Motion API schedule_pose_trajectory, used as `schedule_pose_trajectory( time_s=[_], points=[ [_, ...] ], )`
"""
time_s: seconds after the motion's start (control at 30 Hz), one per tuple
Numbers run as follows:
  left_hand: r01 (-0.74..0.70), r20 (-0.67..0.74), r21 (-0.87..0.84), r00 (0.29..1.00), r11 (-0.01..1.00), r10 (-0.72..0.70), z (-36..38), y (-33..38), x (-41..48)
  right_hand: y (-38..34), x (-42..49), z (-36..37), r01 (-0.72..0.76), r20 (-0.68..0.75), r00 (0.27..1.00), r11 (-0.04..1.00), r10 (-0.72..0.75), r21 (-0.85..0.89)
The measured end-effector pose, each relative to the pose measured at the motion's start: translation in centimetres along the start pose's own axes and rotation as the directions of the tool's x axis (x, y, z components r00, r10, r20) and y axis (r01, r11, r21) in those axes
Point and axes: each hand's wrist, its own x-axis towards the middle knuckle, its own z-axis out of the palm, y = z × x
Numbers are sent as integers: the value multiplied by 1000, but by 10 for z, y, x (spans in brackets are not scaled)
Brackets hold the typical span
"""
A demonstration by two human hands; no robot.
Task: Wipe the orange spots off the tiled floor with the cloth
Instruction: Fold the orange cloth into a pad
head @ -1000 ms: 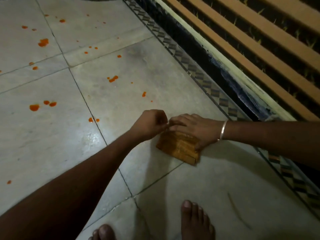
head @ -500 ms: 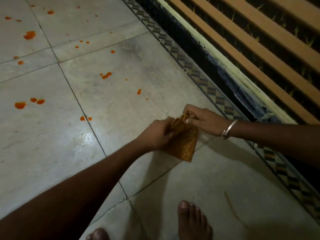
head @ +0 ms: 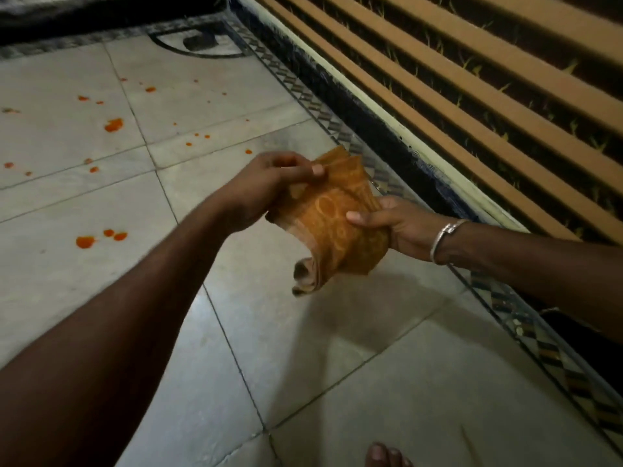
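Holding cloth (head: 337, 224), now lifted off the tiled floor (head: 337, 365) and half-unfolded, gripped aloft by curled fingers (head: 286, 160) of left hand (head: 266, 187) and right hand (head: 394, 227); orange spots (head: 114, 125) well apart, wiping unstarted.

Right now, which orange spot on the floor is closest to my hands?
The small lone spot just beyond your left hand, which grips the cloth; all the rest lie farther left.

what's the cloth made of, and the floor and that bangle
The cloth looks like soft woven cotton, matte: it folds and droops limply. The floor seems polished stone or ceramic tile, given its sheen and grout lines. The bangle is silvery metal; it glints.
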Motion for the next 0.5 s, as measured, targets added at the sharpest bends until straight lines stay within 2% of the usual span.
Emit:
schedule_pose_trajectory(
  time_s=[0.03,0.1,0.17,0.27,0.33,0.4,0.43,0.5],
  points=[
    [100,-15,-227,994,969,-107,-1,-12,-4,-6,0,2,22,-18,1000,998,-21,53],
    [259,101,-581,964,772,-248,11,-42,-12,-15,0,2,44,-76,997,988,-33,147],
    [297,201,-712,954,636,-220,27,-68,-19,-20,2,2,47,-131,991,976,-19,214],
    [339,324,-754,937,562,-132,43,-77,-15,-23,2,0,54,-191,982,960,0,275],
    [339,309,-727,938,597,-157,46,-68,-9,-22,2,-2,63,-243,970,954,10,292],
    [300,231,-610,953,733,-198,48,-57,-5,-23,2,-5,75,-285,958,953,12,293],
    [250,183,-531,967,810,-179,50,-51,-4,-25,2,-6,77,-297,955,955,13,288],
    [166,120,-404,985,900,-127,54,-41,-4,-28,1,-9,74,-311,950,959,16,275]
  ],
)
